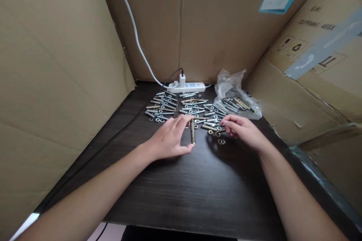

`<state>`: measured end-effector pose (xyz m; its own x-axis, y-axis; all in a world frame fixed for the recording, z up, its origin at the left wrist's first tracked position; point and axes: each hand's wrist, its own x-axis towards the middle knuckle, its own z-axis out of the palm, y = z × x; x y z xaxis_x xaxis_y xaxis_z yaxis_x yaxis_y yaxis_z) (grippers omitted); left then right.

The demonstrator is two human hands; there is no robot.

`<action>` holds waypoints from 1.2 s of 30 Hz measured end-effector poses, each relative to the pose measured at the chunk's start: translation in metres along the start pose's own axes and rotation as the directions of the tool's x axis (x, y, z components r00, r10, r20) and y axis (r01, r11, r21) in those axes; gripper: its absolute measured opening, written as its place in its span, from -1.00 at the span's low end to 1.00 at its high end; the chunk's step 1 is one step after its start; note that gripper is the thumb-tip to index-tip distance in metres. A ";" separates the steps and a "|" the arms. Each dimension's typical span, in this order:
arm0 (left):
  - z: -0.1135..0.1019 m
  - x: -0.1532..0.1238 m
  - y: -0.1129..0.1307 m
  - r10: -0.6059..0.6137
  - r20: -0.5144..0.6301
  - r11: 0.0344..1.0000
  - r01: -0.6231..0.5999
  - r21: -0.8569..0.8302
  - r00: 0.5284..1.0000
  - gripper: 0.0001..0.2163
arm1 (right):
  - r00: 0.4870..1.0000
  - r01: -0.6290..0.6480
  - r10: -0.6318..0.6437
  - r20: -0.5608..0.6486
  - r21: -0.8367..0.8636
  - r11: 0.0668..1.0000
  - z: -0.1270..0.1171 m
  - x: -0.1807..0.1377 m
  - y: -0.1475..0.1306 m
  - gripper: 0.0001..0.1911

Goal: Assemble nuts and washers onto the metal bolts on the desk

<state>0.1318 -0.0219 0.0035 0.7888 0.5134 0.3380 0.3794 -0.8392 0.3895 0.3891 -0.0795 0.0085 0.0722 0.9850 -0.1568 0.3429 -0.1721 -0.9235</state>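
My left hand [171, 139] pinches a brass-coloured expansion bolt [192, 131] by its two ends, thumb at the near end and fingers at the far end. To the right, my right hand [240, 130] is closed, its fingertips pressed together over the edge of the hardware; whatever they hold is hidden. Beside those fingertips lie a brass-coloured nut [210, 132] and a pair of washers [222, 142]. Beyond both hands spread several silver and brass-coloured expansion bolts [166, 107] with loose nuts and washers among them.
A clear plastic bag [226, 86] with more bolts [236, 104] lies at the back right. A white power strip [190, 87] with a plugged-in charger [182, 80] stands at the back. Cardboard walls [158, 26] enclose the dark table [181, 192]. A black cable [110, 139] runs along the left.
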 end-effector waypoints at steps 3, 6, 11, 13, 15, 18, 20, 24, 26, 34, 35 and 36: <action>0.000 0.000 0.001 0.018 0.019 1.000 -0.018 -0.014 1.000 -0.35 | 0.995 -0.023 0.050 0.085 -0.286 0.958 -0.017 -0.002 0.004 -0.63; 0.001 -0.001 0.000 0.003 0.033 1.000 -0.002 -0.026 0.999 -0.34 | 0.971 -0.010 0.117 0.207 -0.456 0.890 -0.021 -0.004 0.009 -0.67; 0.003 -0.001 -0.002 -0.017 0.074 0.997 0.022 -0.070 0.997 -0.34 | 0.952 0.045 0.122 0.279 -0.526 0.849 -0.017 -0.005 0.013 -0.68; 0.003 -0.001 -0.002 -0.026 0.092 0.995 0.034 -0.093 0.995 -0.32 | 0.955 0.067 0.105 0.276 -0.549 0.833 -0.015 -0.004 0.012 -0.73; 0.004 -0.001 -0.002 -0.029 0.099 0.993 0.040 -0.109 0.995 -0.31 | 0.961 0.079 0.089 0.261 -0.568 0.819 -0.012 -0.004 0.011 -0.79; 0.005 -0.001 -0.003 -0.027 0.102 0.993 0.039 -0.113 0.994 -0.31 | 0.970 0.069 0.085 0.230 -0.590 0.805 -0.006 -0.004 0.011 -0.83; 0.005 -0.001 -0.003 -0.026 0.107 0.993 0.038 -0.113 0.994 -0.31 | 0.974 0.060 0.088 0.211 -0.606 0.793 -0.003 -0.004 0.011 -0.85; 0.005 -0.001 -0.002 -0.023 0.106 0.993 0.034 -0.109 0.994 -0.31 | 0.977 0.055 0.089 0.193 -0.636 0.770 0.002 -0.004 0.010 -0.86; 0.004 -0.001 -0.002 -0.024 0.103 0.994 0.035 -0.104 0.994 -0.31 | 0.978 0.045 0.098 0.183 -0.647 0.761 0.004 -0.004 0.010 -0.86; 0.005 -0.001 -0.002 -0.025 0.108 0.994 0.037 -0.107 0.994 -0.32 | 0.978 0.012 0.128 0.163 -0.661 0.750 0.006 -0.004 0.008 -0.83; 0.006 -0.001 -0.002 -0.027 0.106 0.994 0.038 -0.107 0.994 -0.32 | 0.978 0.011 0.130 0.162 -0.666 0.746 0.006 -0.004 0.007 -0.83; 0.006 -0.001 -0.002 -0.028 0.104 0.993 0.040 -0.107 0.994 -0.32 | 0.978 0.009 0.134 0.161 -0.670 0.742 0.006 -0.004 0.006 -0.84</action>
<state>0.1330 -0.0220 -0.0023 0.8237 0.5157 0.2357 0.3565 -0.7943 0.4919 0.3853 -0.0849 0.0011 -0.0347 0.9422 -0.3332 0.8829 -0.1273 -0.4520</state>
